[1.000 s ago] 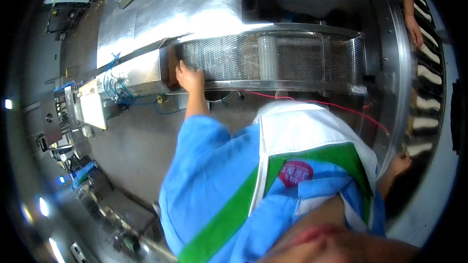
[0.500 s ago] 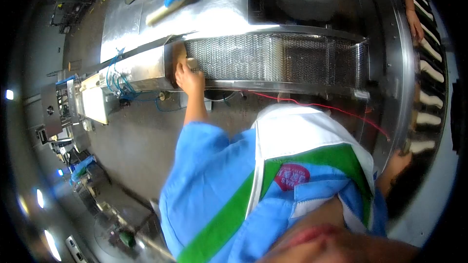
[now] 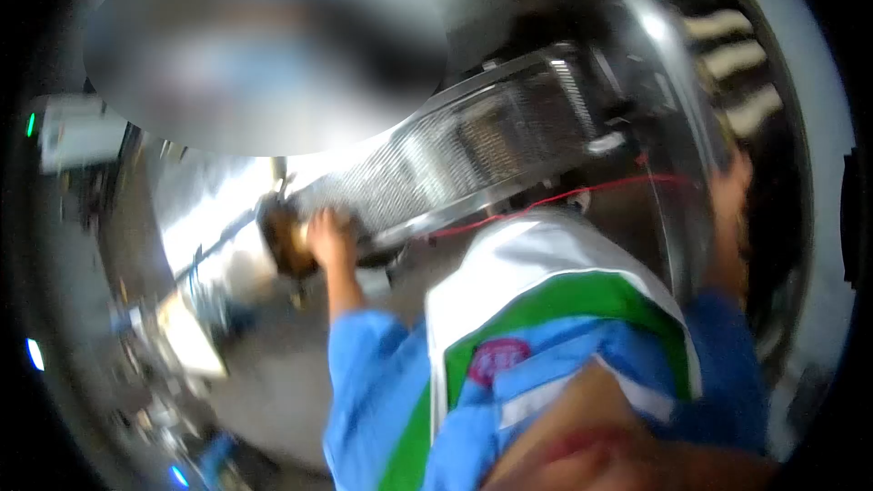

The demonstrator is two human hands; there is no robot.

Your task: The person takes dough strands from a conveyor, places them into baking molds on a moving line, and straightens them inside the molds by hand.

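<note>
My left hand (image 3: 331, 238) is at the left end of the mesh conveyor belt (image 3: 382, 184), beside the machine's outlet (image 3: 284, 241). Its blurred fingers look curled round a pale piece of dough (image 3: 300, 236). Far to the right, my right hand (image 3: 733, 184) is by the black tray (image 3: 764, 177), just below the nearest of several long pale dough strips (image 3: 753, 111). Motion smears that hand's fingers, and whether they hold anything cannot be made out.
A grey blurred oval covers the far left, hiding most of the steel table (image 3: 205, 209) and whoever stands there. A red cord (image 3: 582, 189) runs along the conveyor's near side. A metal rail (image 3: 673, 55) borders the tray. Machinery (image 3: 191, 327) stands at left.
The view has turned and blurred, so the conveyor now slants up to the right. My right hand appears farther up along the tray. My left hand stays by the conveyor's left end.
</note>
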